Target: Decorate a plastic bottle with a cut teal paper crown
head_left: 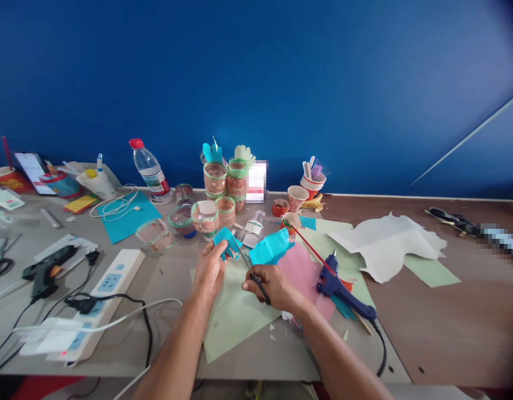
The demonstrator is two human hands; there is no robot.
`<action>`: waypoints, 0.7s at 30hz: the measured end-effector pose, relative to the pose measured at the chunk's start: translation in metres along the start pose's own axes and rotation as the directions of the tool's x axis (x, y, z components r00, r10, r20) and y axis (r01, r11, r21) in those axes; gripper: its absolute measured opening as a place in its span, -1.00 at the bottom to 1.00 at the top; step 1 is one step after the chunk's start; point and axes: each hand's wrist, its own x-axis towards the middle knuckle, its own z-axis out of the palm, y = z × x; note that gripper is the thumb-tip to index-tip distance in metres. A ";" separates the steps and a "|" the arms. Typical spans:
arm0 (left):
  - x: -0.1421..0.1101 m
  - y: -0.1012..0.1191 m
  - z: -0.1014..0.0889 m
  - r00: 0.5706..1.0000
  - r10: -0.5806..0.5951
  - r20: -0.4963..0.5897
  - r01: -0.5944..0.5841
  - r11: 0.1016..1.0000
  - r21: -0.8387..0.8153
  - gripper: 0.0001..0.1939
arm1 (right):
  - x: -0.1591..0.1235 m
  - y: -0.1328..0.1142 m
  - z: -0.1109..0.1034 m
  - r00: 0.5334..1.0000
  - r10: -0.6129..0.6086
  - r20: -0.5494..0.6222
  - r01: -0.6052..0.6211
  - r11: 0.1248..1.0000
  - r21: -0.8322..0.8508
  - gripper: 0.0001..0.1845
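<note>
My left hand [211, 268] pinches a small piece of blue paper [223, 240] between thumb and fingers. In my right hand [269, 284] is a pair of scissors [244, 257], its blades pointing up and left against the blue paper's edge. Below both hands lies a pale green sheet [235, 316]. Another blue paper [269, 248] rests just beyond my right hand, beside a pink sheet [300, 272]. A blue glue gun [343, 291] lies to the right of that hand. Behind the paper stand cut plastic cups [205, 219] with green rims.
A white power strip [118, 278] with cords and a black glue gun [50, 272] lie on the left. A water bottle [151, 172] stands near the blue wall. White paper [392, 244] lies at right. Paper cups [298, 195] stand at the back.
</note>
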 end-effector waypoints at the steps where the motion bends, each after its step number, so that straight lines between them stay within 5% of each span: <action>1: 0.000 0.000 0.000 1.000 -0.001 -0.002 0.001 1.000 0.000 -0.67 | 0.000 0.000 0.000 1.000 0.003 -0.001 -0.003 1.000 -0.004 -0.50; 21: 0.002 -0.001 -0.002 1.000 0.012 -0.020 -0.013 0.999 -0.029 -0.66 | 0.000 -0.005 -0.001 0.999 0.034 -0.005 -0.034 0.999 -0.006 -0.48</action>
